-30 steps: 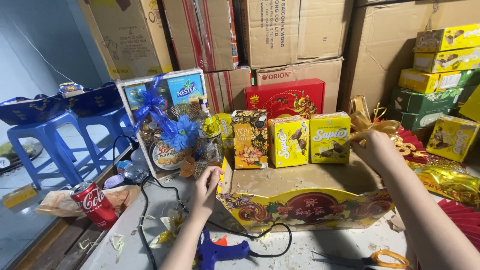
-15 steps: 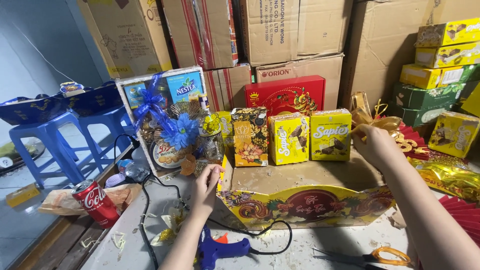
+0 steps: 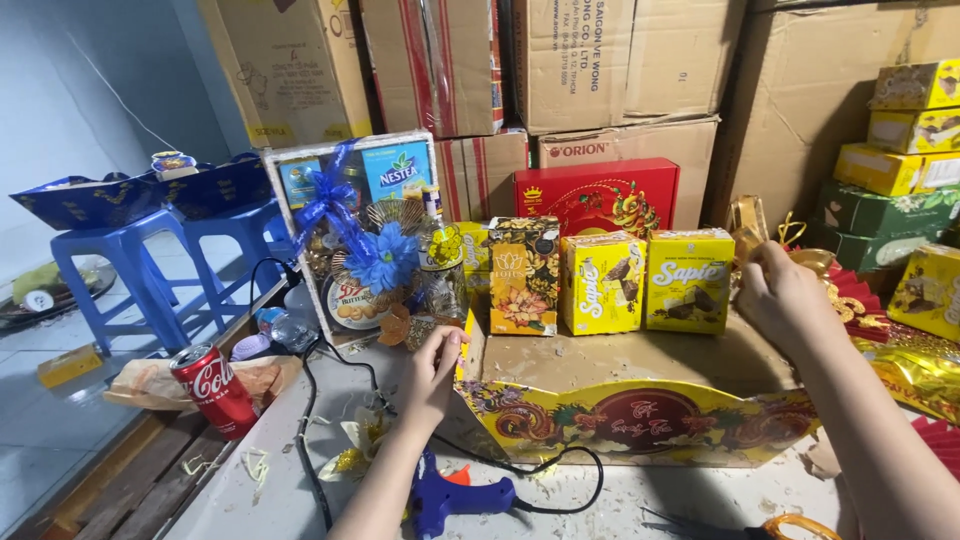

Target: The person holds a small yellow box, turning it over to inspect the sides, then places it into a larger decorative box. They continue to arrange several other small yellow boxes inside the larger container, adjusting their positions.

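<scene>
Little has moved: left hand [image 3: 432, 368] still pinches the tray's [image 3: 640, 425] left end; right hand [image 3: 785, 298] grips its right back corner, long axis running between them.

Gift tray [image 3: 630, 425]: shallow cardboard tray, open top, front wall yellow with ornate red and dark floral print and a scalloped upper edge. Floor inside is bare brown cardboard. It sits flat on the table, front wall facing the camera. Left hand [image 3: 432, 372] grips the tray's left front corner, fingers on the side wall. Right hand [image 3: 783, 297] is at the right rear corner; whether it touches the wall or the gold ribbon [image 3: 770, 232] behind it can't be told.

Standing upright along the tray's back edge, side by side: one dark floral box [image 3: 523, 276], then two yellow snack boxes [image 3: 646, 281], fronts facing the camera, touching each other.
</scene>
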